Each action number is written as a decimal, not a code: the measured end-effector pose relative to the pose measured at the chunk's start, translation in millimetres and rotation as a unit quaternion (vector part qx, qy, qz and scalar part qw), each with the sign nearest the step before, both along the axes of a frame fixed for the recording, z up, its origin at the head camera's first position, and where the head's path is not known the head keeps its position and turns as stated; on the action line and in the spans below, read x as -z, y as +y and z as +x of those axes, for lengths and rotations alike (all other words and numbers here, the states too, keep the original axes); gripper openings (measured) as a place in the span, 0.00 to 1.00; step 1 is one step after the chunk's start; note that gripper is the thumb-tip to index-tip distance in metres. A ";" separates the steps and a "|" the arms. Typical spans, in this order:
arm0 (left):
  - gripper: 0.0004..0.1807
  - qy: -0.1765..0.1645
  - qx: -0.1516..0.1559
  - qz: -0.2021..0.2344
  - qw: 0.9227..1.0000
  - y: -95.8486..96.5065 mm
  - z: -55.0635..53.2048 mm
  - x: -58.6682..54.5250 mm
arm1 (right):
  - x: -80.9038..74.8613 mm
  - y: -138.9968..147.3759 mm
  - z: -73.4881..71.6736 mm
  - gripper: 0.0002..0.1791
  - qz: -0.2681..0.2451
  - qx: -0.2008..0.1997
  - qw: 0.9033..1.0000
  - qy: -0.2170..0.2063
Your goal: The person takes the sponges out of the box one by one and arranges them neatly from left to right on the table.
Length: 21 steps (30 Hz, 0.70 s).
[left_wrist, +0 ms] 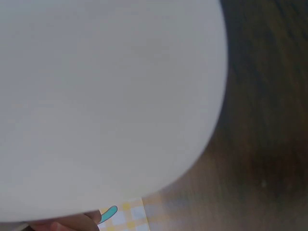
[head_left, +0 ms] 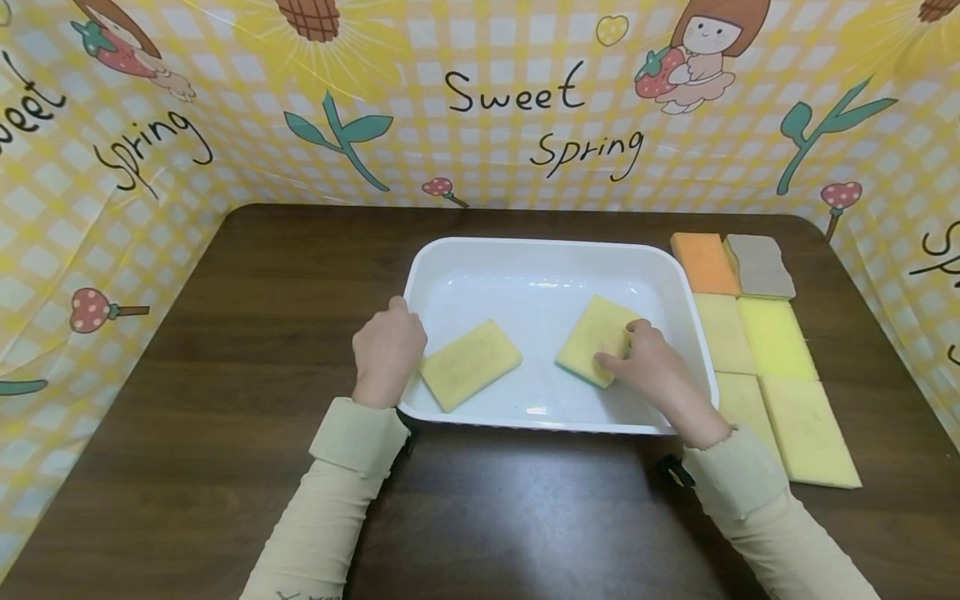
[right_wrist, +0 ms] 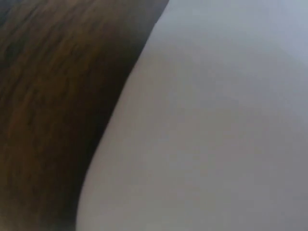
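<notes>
My left hand (head_left: 386,354) grips the left rim of a white rectangular tray (head_left: 525,287), its fingers curled at the edge. Inside the tray, my right hand (head_left: 656,371) pinches a pale yellow sponge (head_left: 592,333) with a green underside, thumb at the near edge and fingers at the right. A second pale yellow sponge (head_left: 472,362) lies slanted in the tray's left half, close to the left hand. The outer tray wall (left_wrist: 110,106) fills most of the left wrist view, with fingers (left_wrist: 72,222) peeking out below. In the right wrist view the tray wall (right_wrist: 202,125) hides the right hand.
Right of the tray, several sponges lie in two columns on the dark wooden table (head_left: 240,400): an orange sponge (head_left: 705,262), a grey sponge (head_left: 761,265), a bright yellow sponge (head_left: 776,337) and pale yellow ones (head_left: 810,429). A yellow checked cloth (head_left: 495,167) stands behind the table.
</notes>
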<state>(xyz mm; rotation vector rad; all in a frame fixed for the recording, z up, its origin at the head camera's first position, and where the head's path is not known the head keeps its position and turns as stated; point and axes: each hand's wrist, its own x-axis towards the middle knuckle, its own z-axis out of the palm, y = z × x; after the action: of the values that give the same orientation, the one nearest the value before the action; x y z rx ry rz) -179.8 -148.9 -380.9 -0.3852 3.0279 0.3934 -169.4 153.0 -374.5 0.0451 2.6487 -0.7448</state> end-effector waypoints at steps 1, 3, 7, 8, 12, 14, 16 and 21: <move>0.18 0.001 0.000 0.000 1.000 -0.1 -0.1 0.1 | 0.3 -0.4 0.0 0.41 -0.003 0.000 1.000 -0.003; 0.18 0.002 0.001 0.000 1.000 -0.2 -0.1 0.2 | 0.8 -1.0 0.0 0.41 -0.005 0.002 1.000 -0.007; 0.18 0.001 0.001 -0.001 1.000 -0.1 -0.1 0.0 | 1.9 -1.8 0.1 0.39 -0.002 0.003 1.000 -0.007; 0.18 0.001 0.002 -0.001 1.000 -0.2 -0.1 0.0 | 2.2 -1.8 0.0 0.39 -0.002 0.004 1.000 -0.006; 0.17 0.003 0.004 -0.004 1.000 -0.1 -0.2 0.0 | 2.8 -1.1 0.6 0.39 0.006 0.004 1.000 0.001; 0.17 0.002 0.003 -0.003 1.000 0.0 -0.2 -0.1 | 2.9 -0.6 1.2 0.38 0.013 0.004 1.000 0.002; 0.18 0.000 0.002 -0.003 1.000 0.0 -0.3 -0.2 | 2.5 -0.3 1.5 0.36 0.019 0.008 1.000 -0.001; 0.18 -0.002 0.002 -0.004 1.000 0.2 -0.1 -0.3 | 2.1 0.1 2.3 0.33 0.021 0.018 0.999 -0.017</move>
<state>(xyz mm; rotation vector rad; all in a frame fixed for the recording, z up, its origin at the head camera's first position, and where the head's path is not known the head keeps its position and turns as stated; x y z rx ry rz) -179.9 -148.7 -380.5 -0.3811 3.0271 0.3804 -167.1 153.1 -376.6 0.1176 2.6377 -0.6932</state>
